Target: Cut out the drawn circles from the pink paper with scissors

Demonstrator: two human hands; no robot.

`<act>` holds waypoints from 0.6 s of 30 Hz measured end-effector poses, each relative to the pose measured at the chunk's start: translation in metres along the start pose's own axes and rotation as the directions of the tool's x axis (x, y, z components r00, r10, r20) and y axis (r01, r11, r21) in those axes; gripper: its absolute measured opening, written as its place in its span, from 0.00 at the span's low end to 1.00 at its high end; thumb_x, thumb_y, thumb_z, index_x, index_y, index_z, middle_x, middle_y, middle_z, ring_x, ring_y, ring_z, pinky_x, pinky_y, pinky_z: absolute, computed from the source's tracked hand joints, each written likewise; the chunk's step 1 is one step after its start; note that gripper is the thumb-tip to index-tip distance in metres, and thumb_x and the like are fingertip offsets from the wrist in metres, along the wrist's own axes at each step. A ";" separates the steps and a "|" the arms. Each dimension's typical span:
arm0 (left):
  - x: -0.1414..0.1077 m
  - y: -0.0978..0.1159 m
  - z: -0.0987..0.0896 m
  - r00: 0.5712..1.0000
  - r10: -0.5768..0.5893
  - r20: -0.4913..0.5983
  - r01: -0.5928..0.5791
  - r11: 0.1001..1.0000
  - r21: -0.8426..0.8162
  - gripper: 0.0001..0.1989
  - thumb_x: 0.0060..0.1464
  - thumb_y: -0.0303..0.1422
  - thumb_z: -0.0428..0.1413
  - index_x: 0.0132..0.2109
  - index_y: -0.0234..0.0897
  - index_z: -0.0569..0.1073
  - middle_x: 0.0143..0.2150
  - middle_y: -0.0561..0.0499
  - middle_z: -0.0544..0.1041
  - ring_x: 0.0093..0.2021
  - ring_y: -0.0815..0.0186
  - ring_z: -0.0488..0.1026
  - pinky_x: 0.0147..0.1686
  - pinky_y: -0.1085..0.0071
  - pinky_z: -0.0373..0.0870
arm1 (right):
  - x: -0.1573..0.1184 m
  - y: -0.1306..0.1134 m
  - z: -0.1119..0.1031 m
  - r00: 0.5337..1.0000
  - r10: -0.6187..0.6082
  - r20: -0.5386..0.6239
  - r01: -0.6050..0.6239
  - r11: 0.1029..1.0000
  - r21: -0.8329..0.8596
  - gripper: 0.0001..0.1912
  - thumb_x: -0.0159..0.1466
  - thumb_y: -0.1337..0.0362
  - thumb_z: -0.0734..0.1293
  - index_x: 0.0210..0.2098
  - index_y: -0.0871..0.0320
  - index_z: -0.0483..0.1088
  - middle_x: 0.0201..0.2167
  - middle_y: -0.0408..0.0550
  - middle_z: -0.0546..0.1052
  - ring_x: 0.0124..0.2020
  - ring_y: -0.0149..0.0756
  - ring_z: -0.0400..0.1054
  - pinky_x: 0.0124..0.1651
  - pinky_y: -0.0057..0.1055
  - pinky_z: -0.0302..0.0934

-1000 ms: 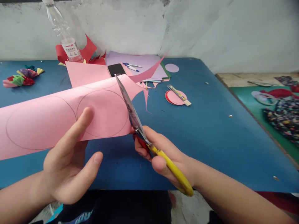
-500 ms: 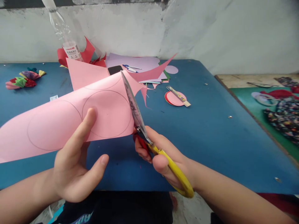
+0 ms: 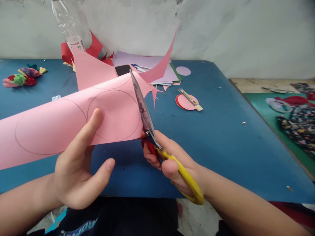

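R hand [image 3: 183, 157] at 5 o'clock is wrapped round scissors [image 3: 147, 119], thumb in yellow loop; blades aim to 11 o'clock. How wide they stand: can't tell, lower one's behind the paper. L hand [image 3: 78, 170] at 8 o'clock holds the sheet, index finger on top, other fingers under, thumb spread free of it.

Largest first: blue table [image 3: 209, 141] under all. Pink sheet [image 3: 73, 114] at 9 o'clock, bowed, held above table, w/ drawn circles. Lilac paper stack [image 3: 140, 58] at 12. Bottle [image 3: 65, 23] at 10, by red scraps [image 3: 92, 47]. Curved pink flap [image 3: 161, 70] sticks up past blade tip, looks joined to sheet. Disc pile [image 3: 183, 103] at 2, w/ narrow strip [image 3: 189, 99] on top. Phone [image 3: 123, 70] btwn 10 & 11, partly behind sheet. Pens [image 3: 141, 68] at 11.

Change vs ~1 s ago: sheet, L hand & scissors slid together slightly toward 3; flap tip swung up twd 12. Blade is still at the 3 o'clock rim of the nearest circle [image 3: 115, 116], so prob. little new cut; that circle's still part of the sheet.
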State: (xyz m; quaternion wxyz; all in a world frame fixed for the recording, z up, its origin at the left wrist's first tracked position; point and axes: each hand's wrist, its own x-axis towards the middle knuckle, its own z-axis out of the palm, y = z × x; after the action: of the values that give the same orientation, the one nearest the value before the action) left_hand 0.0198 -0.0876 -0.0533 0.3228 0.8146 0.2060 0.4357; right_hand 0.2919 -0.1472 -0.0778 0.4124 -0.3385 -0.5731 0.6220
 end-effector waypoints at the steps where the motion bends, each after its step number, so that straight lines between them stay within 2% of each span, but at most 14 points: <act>1: 0.000 0.000 0.000 1.000 -0.006 -0.012 0.006 1.000 0.003 0.52 0.51 0.23 0.65 0.79 0.42 0.55 0.81 0.64 0.55 0.82 0.62 0.50 0.76 0.79 0.60 | 0.000 0.000 0.000 1.000 0.009 -0.004 -0.009 1.000 -0.001 0.26 0.71 0.44 0.70 0.62 0.49 0.66 0.32 0.41 0.64 0.28 0.32 0.52 0.26 0.31 0.49; 4: -0.001 0.002 0.002 0.998 -0.036 -0.048 0.037 0.999 0.019 0.51 0.51 0.23 0.66 0.79 0.44 0.57 0.81 0.63 0.57 0.82 0.55 0.53 0.78 0.69 0.61 | 0.000 0.000 0.000 0.999 0.030 -0.030 -0.030 1.000 -0.006 0.28 0.70 0.42 0.71 0.61 0.49 0.66 0.32 0.41 0.63 0.28 0.32 0.51 0.25 0.30 0.48; 6: -0.001 0.004 0.003 0.997 -0.056 -0.054 0.057 0.998 0.033 0.49 0.53 0.23 0.64 0.79 0.47 0.58 0.80 0.64 0.57 0.82 0.55 0.53 0.80 0.64 0.60 | 0.000 0.000 0.001 0.998 0.033 -0.045 -0.033 0.999 0.005 0.28 0.70 0.42 0.70 0.61 0.49 0.67 0.32 0.41 0.63 0.28 0.32 0.51 0.26 0.30 0.48; 11: 0.004 0.005 0.003 1.000 0.002 -0.012 -0.002 1.000 0.007 0.49 0.55 0.20 0.63 0.79 0.43 0.56 0.81 0.67 0.56 0.83 0.63 0.51 0.79 0.76 0.55 | -0.001 -0.001 0.003 0.997 0.041 -0.063 -0.040 0.999 0.008 0.31 0.69 0.41 0.71 0.62 0.52 0.67 0.31 0.41 0.64 0.28 0.32 0.53 0.26 0.29 0.49; 14: 0.005 -0.002 0.001 0.999 0.043 0.007 -0.043 0.999 -0.003 0.49 0.55 0.21 0.63 0.79 0.40 0.55 0.81 0.66 0.56 0.83 0.63 0.50 0.80 0.74 0.55 | -0.001 -0.001 0.005 0.995 0.030 -0.095 -0.027 0.999 0.034 0.31 0.68 0.39 0.72 0.60 0.51 0.69 0.31 0.40 0.65 0.27 0.31 0.54 0.25 0.29 0.48; 18: 0.004 -0.013 -0.001 0.988 0.151 0.020 -0.152 0.988 0.034 0.50 0.53 0.26 0.64 0.79 0.34 0.54 0.81 0.62 0.56 0.83 0.59 0.49 0.80 0.71 0.53 | -0.003 0.000 0.004 0.994 0.025 -0.108 -0.018 0.997 0.071 0.29 0.67 0.41 0.74 0.60 0.49 0.71 0.31 0.40 0.66 0.27 0.30 0.54 0.26 0.29 0.48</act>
State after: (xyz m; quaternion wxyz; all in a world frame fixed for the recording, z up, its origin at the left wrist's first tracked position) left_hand 0.0210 -0.0756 -0.0596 0.2762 0.8371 0.1484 0.4483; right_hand 0.2894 -0.1518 -0.0778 0.4480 -0.3634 -0.5240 0.6267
